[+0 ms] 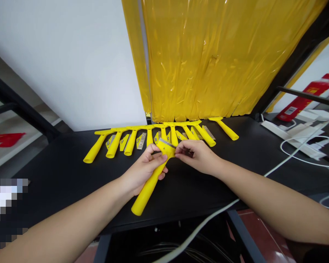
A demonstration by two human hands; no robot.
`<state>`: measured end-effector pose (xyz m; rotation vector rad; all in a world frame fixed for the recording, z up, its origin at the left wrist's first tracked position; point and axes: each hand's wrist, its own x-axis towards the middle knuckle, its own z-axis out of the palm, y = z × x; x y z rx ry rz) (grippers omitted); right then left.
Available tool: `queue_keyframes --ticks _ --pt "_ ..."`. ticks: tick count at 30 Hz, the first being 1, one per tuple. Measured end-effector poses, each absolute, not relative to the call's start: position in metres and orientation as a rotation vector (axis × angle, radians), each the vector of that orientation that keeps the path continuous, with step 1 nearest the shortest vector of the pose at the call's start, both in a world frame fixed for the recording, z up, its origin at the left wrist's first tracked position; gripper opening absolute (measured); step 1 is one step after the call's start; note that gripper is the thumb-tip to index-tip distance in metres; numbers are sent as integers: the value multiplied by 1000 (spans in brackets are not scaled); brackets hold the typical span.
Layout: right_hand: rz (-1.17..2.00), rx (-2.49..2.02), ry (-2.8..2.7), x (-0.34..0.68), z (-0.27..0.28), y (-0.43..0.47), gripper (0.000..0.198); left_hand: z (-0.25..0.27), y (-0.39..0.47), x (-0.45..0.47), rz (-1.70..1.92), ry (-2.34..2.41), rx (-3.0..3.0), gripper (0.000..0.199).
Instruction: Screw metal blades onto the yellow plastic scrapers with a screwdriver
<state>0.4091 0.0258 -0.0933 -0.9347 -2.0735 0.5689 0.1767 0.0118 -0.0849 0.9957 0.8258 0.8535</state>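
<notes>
My left hand (149, 166) is wrapped round a yellow scraper (149, 190), near its head, with the hollow handle end tilted down toward me. A thin grey metal blade (167, 143) lies across the scraper's head. At the right end of that head, the fingers of my right hand (194, 155) pinch the blade's edge; the fingertips are partly hidden. Behind both hands, several yellow scraper handles (95, 148) lie in a row on the black table. Small yellow-and-metal blade pieces (141, 140) lie between them.
Yellow plastic strips (208, 62) and a white panel (71, 62) stand behind the black tabletop (57, 182). On the right are a red bottle (304, 98), white plastic pieces (293, 138) and a white cable (208, 219) running over the front edge. A red object (8, 139) lies on the left shelf.
</notes>
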Motion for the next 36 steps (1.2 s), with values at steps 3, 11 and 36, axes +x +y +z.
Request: queue_keyframes --ticks 3,11,36 --pt "568 -948 -2052 408 -93 25 9 -85 10 177 859 800 1056 49" --pt "667 -920 -2039 409 -93 26 11 -86 7 178 866 763 1214 47" --pt "952 -1044 -2194 443 -87 34 25 -77 32 163 1084 839 975 52"
